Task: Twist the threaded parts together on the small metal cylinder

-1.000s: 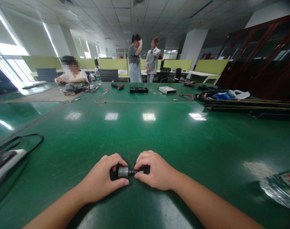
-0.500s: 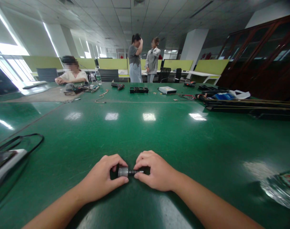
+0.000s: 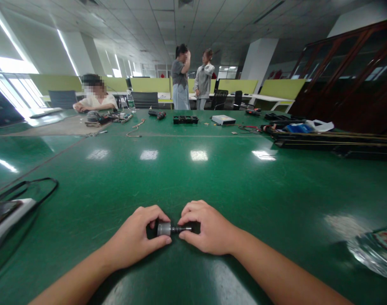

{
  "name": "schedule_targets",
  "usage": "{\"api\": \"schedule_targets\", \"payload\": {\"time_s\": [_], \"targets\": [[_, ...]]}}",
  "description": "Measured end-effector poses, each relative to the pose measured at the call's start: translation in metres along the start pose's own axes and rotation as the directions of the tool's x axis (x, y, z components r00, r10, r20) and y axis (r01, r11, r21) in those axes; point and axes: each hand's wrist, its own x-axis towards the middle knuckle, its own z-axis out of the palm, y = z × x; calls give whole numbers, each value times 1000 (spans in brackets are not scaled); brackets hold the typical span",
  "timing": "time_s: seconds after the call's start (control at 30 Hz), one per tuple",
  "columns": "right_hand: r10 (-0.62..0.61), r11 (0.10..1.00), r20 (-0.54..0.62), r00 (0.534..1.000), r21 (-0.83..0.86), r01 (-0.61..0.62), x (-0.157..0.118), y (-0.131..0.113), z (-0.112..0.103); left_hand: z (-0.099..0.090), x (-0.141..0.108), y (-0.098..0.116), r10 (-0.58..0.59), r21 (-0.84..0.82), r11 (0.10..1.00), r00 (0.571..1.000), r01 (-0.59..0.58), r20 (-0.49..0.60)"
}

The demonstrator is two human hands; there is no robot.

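A small motor-like part (image 3: 164, 229) with a grey cylindrical body and a thin dark threaded shaft (image 3: 181, 229) lies on the green table, its shaft toward the right. My left hand (image 3: 142, 231) curls around the grey body, with thumb on the near side and fingers on the far side. Around the shaft, my right hand (image 3: 207, 228) forms a loose C, its thumb and fingertips apart on either side; the shaft's tip shows between them, and I see no firm grip on it.
A white device with a black cable (image 3: 13, 216) is at the left edge, a clear glass or plastic object (image 3: 376, 254) at the right. Along the far side lie a drill (image 3: 157, 114), a black holder (image 3: 185, 120), a white box (image 3: 223, 120) and long dark profiles (image 3: 333, 142). Three people are beyond.
The fingertips of my right hand have shifted very slightly at the shaft. My left hand and the part look unmoved.
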Motion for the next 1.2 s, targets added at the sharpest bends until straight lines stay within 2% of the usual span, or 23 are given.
{"api": "schedule_targets", "payload": {"time_s": [0.3,0.67,1.2], "targets": [[10,992,31,999,-124,-6,0,-16,6,3,0,-1,33,-12,999,999,-33,-19],[57,997,-24,998,-56,-59,0,-13,14,1,1,2,32,10,999,999,-32,-6],[31,999,-26,999,-26,-31,1,-10,12,0,1,2,27,12,1000,1000,-27,-3]]}}
